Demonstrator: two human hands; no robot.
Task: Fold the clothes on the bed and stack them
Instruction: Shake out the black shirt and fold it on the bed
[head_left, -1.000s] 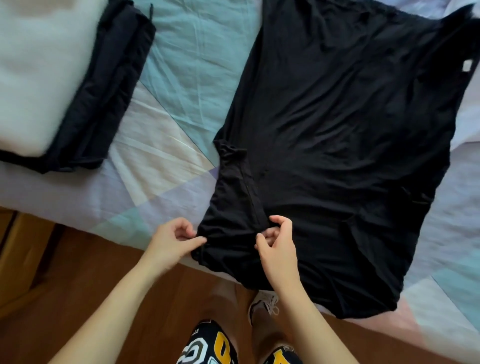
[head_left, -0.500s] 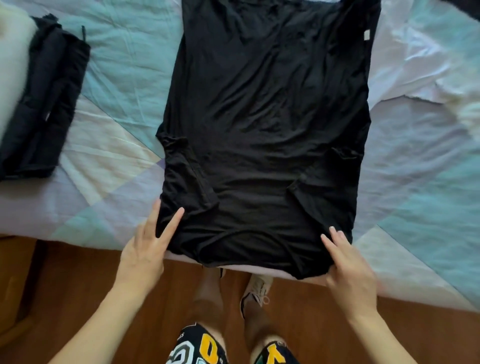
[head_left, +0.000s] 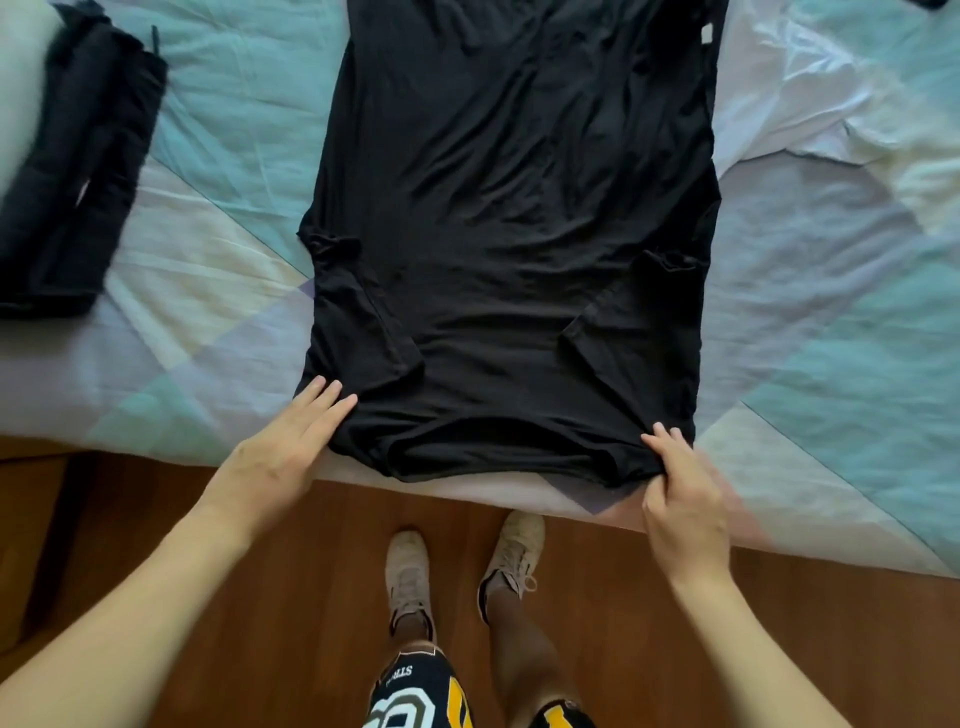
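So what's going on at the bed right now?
A person is folding a black T-shirt laid flat on the bed, both sleeves already turned in. The left hand rests flat on its near left corner; the right hand pinches the near right corner. A folded dark garment lies off to the left.

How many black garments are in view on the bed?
2, maybe 3: a black T-shirt spread flat mid-bed, a folded black garment at far left, and a dark scrap at the top right edge, mostly cut off.
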